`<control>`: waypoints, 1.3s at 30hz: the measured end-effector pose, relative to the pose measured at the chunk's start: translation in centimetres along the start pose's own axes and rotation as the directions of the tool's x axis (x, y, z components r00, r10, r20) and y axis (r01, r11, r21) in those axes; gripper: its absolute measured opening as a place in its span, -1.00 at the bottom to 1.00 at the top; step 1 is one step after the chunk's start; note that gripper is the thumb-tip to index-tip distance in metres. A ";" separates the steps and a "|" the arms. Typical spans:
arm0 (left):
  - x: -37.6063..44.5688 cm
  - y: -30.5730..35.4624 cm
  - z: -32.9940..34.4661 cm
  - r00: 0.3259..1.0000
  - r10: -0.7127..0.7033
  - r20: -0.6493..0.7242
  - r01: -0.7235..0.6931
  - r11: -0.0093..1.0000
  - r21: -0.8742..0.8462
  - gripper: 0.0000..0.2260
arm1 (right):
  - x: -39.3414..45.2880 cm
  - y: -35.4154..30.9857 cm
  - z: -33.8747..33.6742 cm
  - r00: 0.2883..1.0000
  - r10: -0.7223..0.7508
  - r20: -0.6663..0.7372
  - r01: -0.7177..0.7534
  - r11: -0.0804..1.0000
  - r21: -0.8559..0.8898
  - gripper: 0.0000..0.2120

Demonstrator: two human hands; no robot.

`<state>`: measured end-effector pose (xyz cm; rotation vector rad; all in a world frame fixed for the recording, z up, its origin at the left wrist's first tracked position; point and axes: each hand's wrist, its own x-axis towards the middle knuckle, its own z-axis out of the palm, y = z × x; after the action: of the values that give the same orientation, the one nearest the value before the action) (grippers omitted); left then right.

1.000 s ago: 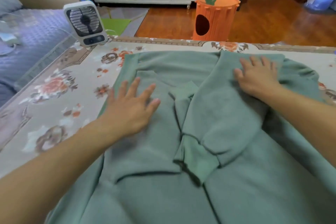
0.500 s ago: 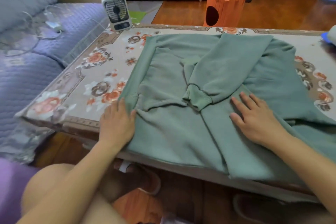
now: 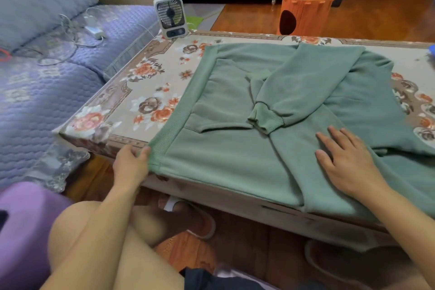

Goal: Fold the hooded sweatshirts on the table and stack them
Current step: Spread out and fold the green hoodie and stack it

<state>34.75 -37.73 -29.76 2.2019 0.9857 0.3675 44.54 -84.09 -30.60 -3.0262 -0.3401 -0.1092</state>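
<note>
1. Floral cloth covers the desk (image 3: 150,101), which is flanked by a quilted sofa (image 3: 70,59); a small fan (image 3: 171,16) is stood at the far corner, and an orange carrot-shaped bin (image 3: 306,10) is seen on the floor beyond.
2. One green hooded sweatshirt (image 3: 235,162) is spread across the desk, its sleeves crossed over the chest and its near part draped past the desk's edge.
3. The ribbed hem corner is pinched by the left hand (image 3: 130,165), thumb and fingers (image 3: 144,152) clamped on the cloth at the desk's edge.
4. The right hand (image 3: 348,162) is laid flat on the body of the garment, its fingers straight and slightly apart, nothing gripped.
5. Risk is judged as follows: if the hem is lifted briskly, the loosely crossed sleeves could be dragged out of place; the overhanging part could pull the garment towards the floor; an uneven fold could result from only one corner being held.
</note>
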 end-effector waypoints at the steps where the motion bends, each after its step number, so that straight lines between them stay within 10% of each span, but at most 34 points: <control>1: -0.4 0.1 0.2 0.999 0.016 0.032 -0.017 1.000 0.026 -0.72 | 0.0 0.1 0.0 1.000 0.000 -0.010 0.000 1.000 0.003 -0.30; 5: -4.1 2.6 1.8 0.940 0.332 -0.077 -0.287 0.894 0.345 -0.62 | -0.1 -0.5 0.1 1.000 -0.009 -0.030 0.009 1.000 -0.001 -0.35; 9: -10.7 8.5 6.5 0.495 0.839 0.226 -0.868 0.491 0.080 -0.60 | -1.5 -0.8 -0.8 0.991 -0.077 -0.105 0.084 0.994 0.063 -0.43; 12: -15.5 11.8 10.5 0.180 0.856 0.485 -0.965 0.250 -0.082 -0.40 | -3.0 2.4 -1.5 0.978 0.002 -0.209 0.012 0.998 0.064 -0.48; 15: -18.3 12.1 13.4 0.040 0.767 0.640 -0.998 0.060 -0.010 -0.18 | -3.0 9.1 -4.3 0.897 0.382 -0.224 -0.353 0.922 0.158 -0.41; 17: -19.1 11.8 14.4 0.059 0.733 0.678 -0.998 0.017 0.068 -0.08 | -3.0 13.0 -5.6 0.844 0.535 -0.037 -0.517 0.831 0.205 -0.40; 19: -19.2 11.7 14.6 0.078 0.746 0.662 -0.996 0.033 0.081 -0.03 | -3.9 13.7 -5.4 0.918 0.392 0.056 -0.392 0.879 0.273 -0.35; 24: -18.3 11.7 14.2 0.040 0.748 0.662 -0.999 0.047 0.007 -0.09 | -6.3 12.4 -3.6 0.899 0.439 -0.001 -0.354 0.726 0.590 -0.35; 30: -17.7 11.1 13.6 0.010 0.746 0.666 -0.999 -0.020 0.037 -0.01 | -5.5 11.3 -5.0 0.878 0.236 0.417 -0.226 0.971 -0.073 -0.42; 33: -15.8 8.8 11.9 0.131 0.736 0.664 -0.987 0.034 0.157 0.12 | -5.9 10.1 -7.2 0.923 0.264 0.281 -0.255 0.965 -0.067 -0.41; 35: -13.9 6.9 10.3 0.277 0.713 0.643 -0.953 0.119 0.279 0.18 | -7.3 7.6 -6.9 0.997 0.028 0.077 -0.029 1.000 0.006 -0.30; 39: -10.7 4.6 6.8 0.446 0.653 0.613 -0.866 0.140 0.481 0.07 | -10.5 3.4 -3.0 0.889 -0.396 0.231 0.419 0.906 -0.061 -0.13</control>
<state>33.41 -51.08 -31.31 3.3434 -0.4638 0.0503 34.94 -90.00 -28.78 -3.0247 -1.0227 0.1783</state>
